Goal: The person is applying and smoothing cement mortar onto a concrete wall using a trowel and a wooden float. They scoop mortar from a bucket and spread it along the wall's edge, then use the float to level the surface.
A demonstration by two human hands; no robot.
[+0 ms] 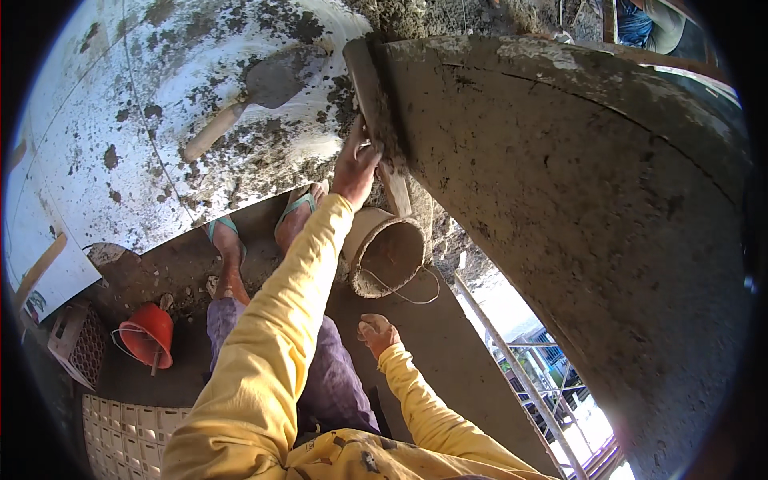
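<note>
My left hand [356,166] reaches forward, its fingers closed round the near side of a narrow, mortar-coated board [366,88], which looks like a plastering float seen edge-on. The board rests against the left edge of a broad wall of grey-brown mortar [560,176]. My right hand [378,334] hangs low near my thigh, fingers curled, with nothing visible in them. Between the hands stands a mortar-crusted bucket [358,244] with a thin wire handle. A trowel [276,80] with a wooden handle lies on a white, mortar-spattered board [172,72], left of my left hand.
At the lower left are a red bucket [148,334], a dark crate [78,340] and a pale crate [132,428]. A scaffold pole [524,380] runs beside the open drop at right. Another person [660,28] shows at the top right. My sandalled feet stand below the white board.
</note>
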